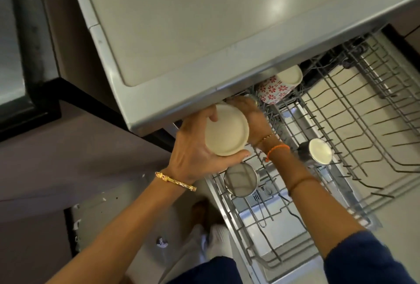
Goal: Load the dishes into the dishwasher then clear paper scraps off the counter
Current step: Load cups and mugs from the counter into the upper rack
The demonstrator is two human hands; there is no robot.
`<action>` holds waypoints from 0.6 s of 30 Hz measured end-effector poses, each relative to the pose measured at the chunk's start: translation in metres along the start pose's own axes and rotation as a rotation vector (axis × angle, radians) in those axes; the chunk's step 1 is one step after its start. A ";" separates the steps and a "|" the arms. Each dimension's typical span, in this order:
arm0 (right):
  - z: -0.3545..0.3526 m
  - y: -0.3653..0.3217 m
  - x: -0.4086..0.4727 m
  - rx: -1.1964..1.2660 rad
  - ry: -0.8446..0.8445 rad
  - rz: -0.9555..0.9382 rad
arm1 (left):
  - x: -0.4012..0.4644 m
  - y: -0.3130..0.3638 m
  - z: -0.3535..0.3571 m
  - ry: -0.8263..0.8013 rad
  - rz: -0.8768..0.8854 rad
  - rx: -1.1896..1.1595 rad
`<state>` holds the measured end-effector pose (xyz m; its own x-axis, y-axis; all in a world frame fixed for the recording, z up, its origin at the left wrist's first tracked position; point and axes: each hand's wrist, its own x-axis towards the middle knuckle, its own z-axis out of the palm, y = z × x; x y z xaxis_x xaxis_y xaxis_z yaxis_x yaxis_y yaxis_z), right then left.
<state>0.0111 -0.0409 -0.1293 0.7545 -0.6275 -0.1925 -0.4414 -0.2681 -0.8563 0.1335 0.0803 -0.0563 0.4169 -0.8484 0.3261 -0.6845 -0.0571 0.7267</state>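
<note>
- My left hand grips a cream cup held bottom-up, thumb curled over the far rim and fingers wrapped along the near side; a gold bangle sits on that wrist.
- The cup is above the front left corner of the pulled-out upper rack, just below the counter edge.
- My right hand reaches in beside the cup, toward the rack's back left corner under the counter lip; its fingers curl, but I cannot tell whether they hold anything, since the cup and the counter edge hide the fingertips. An orange band and a thin chain circle that wrist.
- In the rack, a floral mug stands upside down at the back, just beyond my right hand.
- A dark mug with a pale base stands inverted near the rack's middle, beside my right forearm.
- A steel cup sits on the rack's near left side, just beneath my left hand.
- The rest of the rack shows bare tines.
- The open dishwasher door lies below the rack.
</note>
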 end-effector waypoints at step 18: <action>-0.032 -0.020 -0.117 0.332 0.366 -0.019 | 0.009 0.065 0.060 -0.426 -0.066 -0.413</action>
<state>-0.0837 0.0143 -0.0747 0.5141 -0.8566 -0.0455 -0.2058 -0.0717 -0.9760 0.0571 0.0371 -0.0428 0.1152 -0.9913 0.0630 -0.3405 0.0202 0.9400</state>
